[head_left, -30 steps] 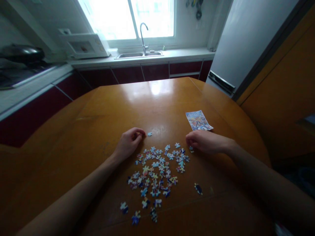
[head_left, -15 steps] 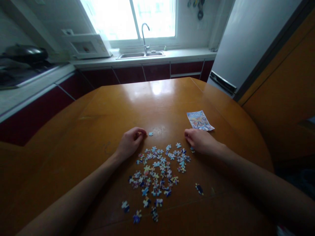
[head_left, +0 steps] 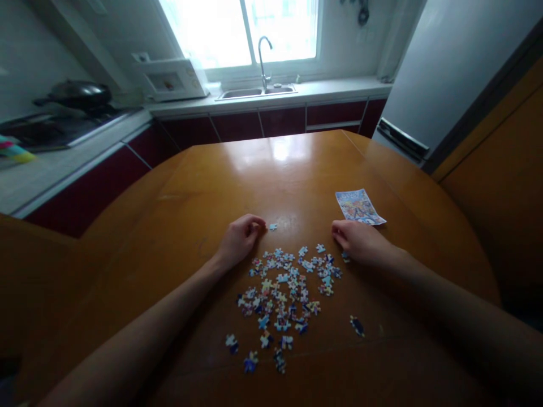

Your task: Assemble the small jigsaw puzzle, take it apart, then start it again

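l hand (head_left: 241, 240) set near lone pc (head_left: 272, 226), r hand (head_left: 358, 240) by leaflet (head_left: 360, 207), puzzle pcs (head_left: 284, 288) strewn btwn on tabletop (head_left: 203, 198); l + r grip state can't be told.

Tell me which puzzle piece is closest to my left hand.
The pale blue puzzle piece just right of your left hand's fingertips; it lies by itself, beyond the scattered pile.

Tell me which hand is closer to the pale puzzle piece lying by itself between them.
The left. The left hand sits just beside the pale puzzle piece, on its left side; the right hand lies farther off to its right, near the picture sheet.
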Tool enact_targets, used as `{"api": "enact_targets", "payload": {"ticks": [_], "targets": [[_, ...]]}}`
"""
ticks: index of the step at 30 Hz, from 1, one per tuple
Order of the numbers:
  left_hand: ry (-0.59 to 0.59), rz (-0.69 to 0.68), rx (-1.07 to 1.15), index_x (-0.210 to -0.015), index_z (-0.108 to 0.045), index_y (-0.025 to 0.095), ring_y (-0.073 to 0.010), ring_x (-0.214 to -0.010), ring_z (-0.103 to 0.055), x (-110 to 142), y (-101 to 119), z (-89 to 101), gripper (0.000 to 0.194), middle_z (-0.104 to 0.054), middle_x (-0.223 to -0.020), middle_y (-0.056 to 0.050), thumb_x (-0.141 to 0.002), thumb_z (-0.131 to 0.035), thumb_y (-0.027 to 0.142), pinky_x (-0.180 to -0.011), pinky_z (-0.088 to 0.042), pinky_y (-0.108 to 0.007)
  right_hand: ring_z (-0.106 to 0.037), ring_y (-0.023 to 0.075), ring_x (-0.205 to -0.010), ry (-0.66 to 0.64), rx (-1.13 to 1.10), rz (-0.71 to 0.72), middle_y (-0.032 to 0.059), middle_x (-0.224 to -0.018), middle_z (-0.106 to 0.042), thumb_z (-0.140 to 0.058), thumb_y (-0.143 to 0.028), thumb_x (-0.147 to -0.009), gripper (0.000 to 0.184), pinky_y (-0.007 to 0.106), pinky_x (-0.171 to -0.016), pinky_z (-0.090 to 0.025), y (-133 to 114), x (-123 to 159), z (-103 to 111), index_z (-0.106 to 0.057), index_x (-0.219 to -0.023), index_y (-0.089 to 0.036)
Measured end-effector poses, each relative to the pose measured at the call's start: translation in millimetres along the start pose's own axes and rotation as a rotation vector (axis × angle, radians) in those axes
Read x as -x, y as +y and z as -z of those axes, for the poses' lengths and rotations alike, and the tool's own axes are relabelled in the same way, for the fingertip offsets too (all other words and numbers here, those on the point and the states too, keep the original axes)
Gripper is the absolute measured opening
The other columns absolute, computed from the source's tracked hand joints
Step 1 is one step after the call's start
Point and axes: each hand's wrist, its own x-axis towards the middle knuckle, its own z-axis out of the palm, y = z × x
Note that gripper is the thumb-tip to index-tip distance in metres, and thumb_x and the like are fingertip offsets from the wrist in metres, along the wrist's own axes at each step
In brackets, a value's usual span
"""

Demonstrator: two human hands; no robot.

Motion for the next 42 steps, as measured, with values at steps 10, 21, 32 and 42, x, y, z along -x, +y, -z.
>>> {"api": "enact_targets", "payload": {"ticks": [10,21,32,42], "targets": [[-0.043,-0.129,0.011,-0.099,-0.075,0.020,-0.0185,-0.090,-0.065,1,-1,-0.3,0.021,-0.072,-0.102,-0.008,-0.093,-0.054,0.020,-0.079,-0.051,-0.031,-0.060,0.0187,-0.070,-0.007,-0.011,-0.011,0.0061,-0.081,-0.068,-0.048,-0.024,-0.093,0.016,0.030,-0.061,-0.034,1,1,0,-0.058,-0.082,-0.021],[-0.161,-0.249,-0.185,-0.111,-0.076,0.030,-0.0209,-0.097,-0.061,2,3,2.5,0.030,-0.073,-0.118,-0.002,-0.098,-0.050,0.023,-0.088,-0.049,-0.037,-0.060,0.0193,-0.070,-0.012,-0.022,-0.009,0.0069,-0.083,-0.069,-0.048,-0.025,-0.093,0.017,0.032,-0.061,-0.035,3,0,-2,-0.061,-0.083,-0.021],[-0.120,-0.229,-0.155,-0.116,-0.074,0.028,-0.0207,-0.098,-0.061,2,3,0.9,0.029,-0.073,-0.117,-0.004,-0.098,-0.050,0.022,-0.089,-0.049,-0.037,-0.062,0.0195,-0.071,-0.015,-0.013,-0.025,0.0070,-0.084,-0.071,-0.050,-0.025,-0.092,0.015,0.031,-0.061,-0.036,4,-1,-1,-0.063,-0.085,-0.021],[-0.107,-0.049,0.038,-0.094,-0.076,0.018,-0.0130,-0.069,-0.057,-1,13,8.5,0.018,-0.066,-0.088,-0.007,-0.090,-0.062,0.028,-0.062,-0.046,-0.026,-0.063,0.0203,-0.073,-0.041,-0.006,-0.061,0.0052,-0.083,-0.071,-0.051,-0.025,-0.093,0.014,0.030,-0.062,-0.037,1,0,1,-0.062,-0.085,-0.022]]}}
